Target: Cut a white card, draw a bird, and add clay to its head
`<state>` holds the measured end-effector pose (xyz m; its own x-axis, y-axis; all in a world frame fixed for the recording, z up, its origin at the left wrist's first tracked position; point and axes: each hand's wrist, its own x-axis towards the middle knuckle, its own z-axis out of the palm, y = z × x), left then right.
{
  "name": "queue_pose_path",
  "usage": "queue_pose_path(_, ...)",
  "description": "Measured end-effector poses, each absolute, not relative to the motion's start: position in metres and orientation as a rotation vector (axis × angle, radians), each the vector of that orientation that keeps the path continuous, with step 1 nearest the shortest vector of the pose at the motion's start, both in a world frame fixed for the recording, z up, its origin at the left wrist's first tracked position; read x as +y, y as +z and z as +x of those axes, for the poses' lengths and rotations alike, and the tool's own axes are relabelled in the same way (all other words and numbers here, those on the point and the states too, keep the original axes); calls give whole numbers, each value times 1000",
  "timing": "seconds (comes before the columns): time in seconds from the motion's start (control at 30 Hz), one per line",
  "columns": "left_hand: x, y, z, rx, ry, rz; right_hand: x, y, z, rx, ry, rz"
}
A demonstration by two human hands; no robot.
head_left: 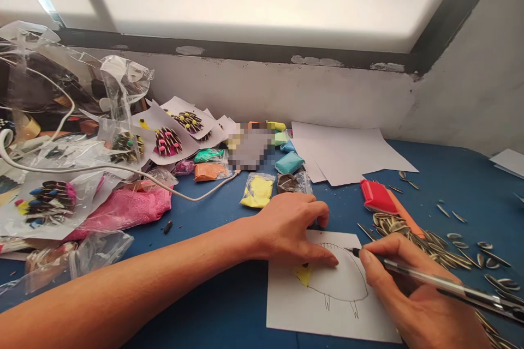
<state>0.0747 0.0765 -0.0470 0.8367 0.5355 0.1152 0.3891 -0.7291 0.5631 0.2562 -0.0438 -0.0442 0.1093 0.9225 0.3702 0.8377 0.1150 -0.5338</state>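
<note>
A small white sheet of paper point(289, 311) lies on the blue table in front of me. On it is an ink outline of a rounded animal with two short legs, a yellow snout point(303, 275) and short scalloped marks along the upper edge. My left hand point(290, 226) rests across the sheet's upper left, thumb stretched flat over the drawing and the other fingers apart, partly curled at the far edge. A black-tipped clear pen point(426, 275) is gripped in my right hand point(417, 300), its tip touching the outline's top right.
Striped sunflower seeds point(442, 251) lie right, beside a red clay packet point(379, 196). A yellow clay packet point(257, 191) and other colours sit behind my left hand. White sheets point(352, 147) lie at the back. Seed-covered pictures point(167, 142), plastic bags and a white cable point(196, 196) crowd the left.
</note>
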Motion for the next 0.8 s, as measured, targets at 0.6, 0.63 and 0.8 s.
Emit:
queue_pose_path(0.6,78,-49,75,665,382,2498,-42,-50,256,-1718,240,-1824)
queue_pose_path(0.63,78,-49,75,664,376,2499,-43,-49,255,-1711,259,-1833)
queue_pose_path(0.8,77,-47,75,674,366,2494,-46,-47,250,-1579,246,-1863)
